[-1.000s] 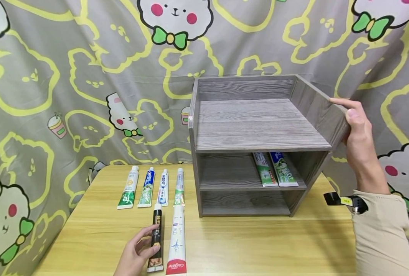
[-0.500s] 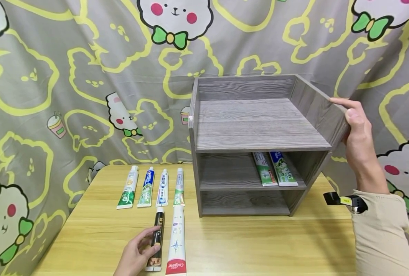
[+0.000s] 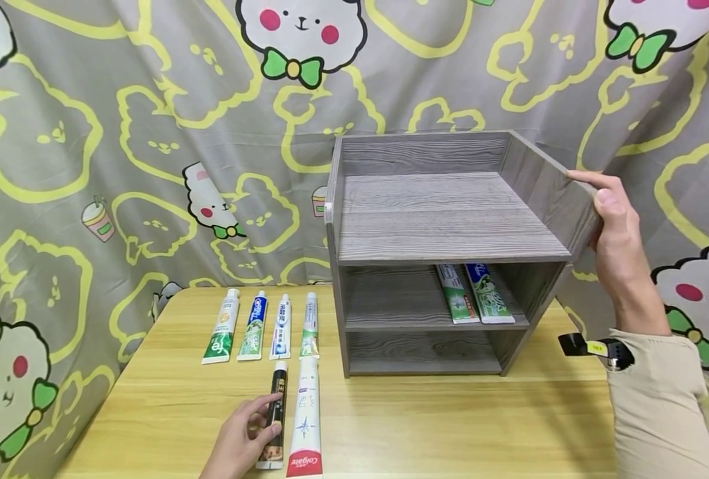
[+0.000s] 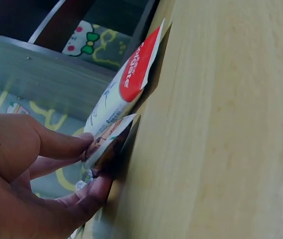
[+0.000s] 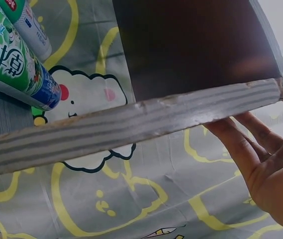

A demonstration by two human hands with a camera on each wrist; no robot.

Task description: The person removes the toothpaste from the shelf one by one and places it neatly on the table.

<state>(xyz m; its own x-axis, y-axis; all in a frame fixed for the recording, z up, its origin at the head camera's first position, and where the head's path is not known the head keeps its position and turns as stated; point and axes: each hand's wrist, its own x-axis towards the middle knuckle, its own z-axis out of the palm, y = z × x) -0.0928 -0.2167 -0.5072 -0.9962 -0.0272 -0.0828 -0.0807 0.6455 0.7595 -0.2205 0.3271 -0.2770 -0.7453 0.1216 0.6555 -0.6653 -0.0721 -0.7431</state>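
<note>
We have the left grip (image 3: 237,436) closed to a pinch on the black tube (image 3: 275,414), thumb on one side and fingers on the other, down at the bench (image 3: 450,426) beside the red-and-white tube (image 3: 305,422); whether it is lifted at all, we cannot tell. We expect the tube to be light and soft, with smooth, slightly slippery walls that give under a hard squeeze, so we would hold it gently around the middle or by its flat crimped end. The right grip (image 3: 618,229) touches the side of the grey shelf (image 3: 546,183); how far it closes, we cannot tell. We read "Colgate" on the red-and-white tube, and what looks like "Crest" on the blue-and-green tube (image 3: 251,336) behind; the black tube's gold characters are partly covered and too small for us to read
</note>
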